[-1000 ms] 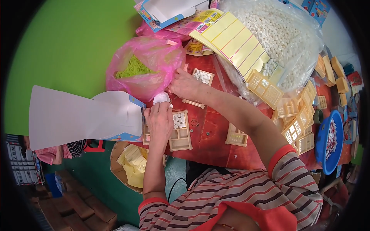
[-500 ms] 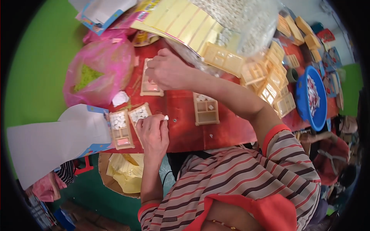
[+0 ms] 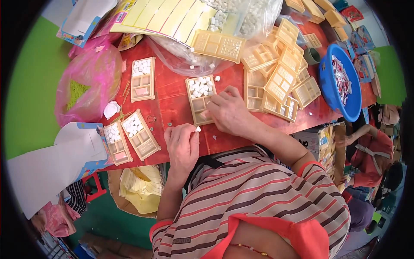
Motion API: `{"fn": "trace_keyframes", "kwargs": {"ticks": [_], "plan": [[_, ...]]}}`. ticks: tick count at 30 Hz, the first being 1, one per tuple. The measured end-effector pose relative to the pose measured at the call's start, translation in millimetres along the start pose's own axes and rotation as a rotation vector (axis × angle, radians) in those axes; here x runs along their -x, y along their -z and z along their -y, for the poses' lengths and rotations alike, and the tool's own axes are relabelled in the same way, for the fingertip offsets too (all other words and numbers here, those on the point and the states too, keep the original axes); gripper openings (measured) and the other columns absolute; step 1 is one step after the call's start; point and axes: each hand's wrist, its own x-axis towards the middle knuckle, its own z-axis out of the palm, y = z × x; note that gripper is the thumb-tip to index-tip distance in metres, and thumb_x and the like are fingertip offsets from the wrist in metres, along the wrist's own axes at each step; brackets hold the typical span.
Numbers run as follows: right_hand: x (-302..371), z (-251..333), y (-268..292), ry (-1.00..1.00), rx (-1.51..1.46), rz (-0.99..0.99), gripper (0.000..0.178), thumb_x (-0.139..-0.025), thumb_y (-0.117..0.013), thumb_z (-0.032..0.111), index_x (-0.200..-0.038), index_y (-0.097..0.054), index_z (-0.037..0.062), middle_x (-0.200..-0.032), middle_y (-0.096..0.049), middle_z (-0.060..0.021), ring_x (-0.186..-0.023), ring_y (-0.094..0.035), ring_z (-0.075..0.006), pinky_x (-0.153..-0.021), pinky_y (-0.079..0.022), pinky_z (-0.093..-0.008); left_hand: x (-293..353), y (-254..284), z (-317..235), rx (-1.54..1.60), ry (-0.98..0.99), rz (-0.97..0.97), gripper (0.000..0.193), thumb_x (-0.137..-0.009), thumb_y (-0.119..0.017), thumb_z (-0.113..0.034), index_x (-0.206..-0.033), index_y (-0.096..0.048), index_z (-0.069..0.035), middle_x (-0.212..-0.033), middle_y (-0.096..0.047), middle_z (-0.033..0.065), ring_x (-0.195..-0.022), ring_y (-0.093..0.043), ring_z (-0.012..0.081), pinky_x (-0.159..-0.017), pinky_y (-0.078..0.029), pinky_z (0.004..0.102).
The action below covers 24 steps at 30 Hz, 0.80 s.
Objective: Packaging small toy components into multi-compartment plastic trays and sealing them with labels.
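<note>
In my left hand [image 3: 182, 146], thumb and finger pinch a small white piece [image 3: 198, 129]. My right hand [image 3: 233, 113] reaches over the lower right part of a tan compartment tray [image 3: 199, 104]; its closed fingertips are at a flat pink piece [image 3: 205, 115], partly hidden by them. White cubes [image 3: 202, 87] fill that tray's upper compartment. To the left are another tray [image 3: 143, 81] with cubes and a pink piece, and two slanted trays with cubes: one [image 3: 142, 140] beside my left hand, another [image 3: 124, 154] with a pink piece.
Stacked tan trays [image 3: 280, 77] crowd the right side, with a blue basin [image 3: 354, 97] of wrapped packets beyond. A clear bag [image 3: 254, 21] of white cubes and yellow card sheets [image 3: 159, 17] lie at the back. A pink bag [image 3: 108, 77] stands left. Another person [image 3: 371, 151] is at far right.
My right hand has left the upper left tray and come right and nearer, to the middle tray. My left hand keeps the white piece and has shifted away from the slanted trays.
</note>
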Motion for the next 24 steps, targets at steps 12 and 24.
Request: {"fn": "trace_keyframes", "kwargs": {"ticks": [12,24], "plan": [[29,1,-2,0.042,-0.049,-0.029,0.021,-0.076,-0.068,0.012,-0.097,-0.066,0.0089,-0.085,-0.053,-0.0048,-0.084,-0.057,-0.0219,-0.087,-0.041,-0.0398,-3,-16,-11,-0.031,-0.04,-0.026,0.017,-0.083,-0.067,-0.001,-0.099,-0.061,-0.003,-0.098,-0.066,0.0106,-0.093,-0.06,0.028,-0.091,-0.04,0.0386],[87,-9,58,-0.226,0.086,-0.066,0.024,-0.078,-0.071,0.011,-0.101,-0.066,0.0091,-0.091,-0.056,-0.0045,-0.086,-0.056,-0.0221,-0.087,-0.04,-0.0391,-70,-79,-45,0.013,-0.255,0.079,0.011,-0.085,-0.065,-0.005,-0.095,-0.06,-0.007,-0.091,-0.063,0.0054,-0.087,-0.061,0.0241,-0.089,-0.037,0.0389]]}}
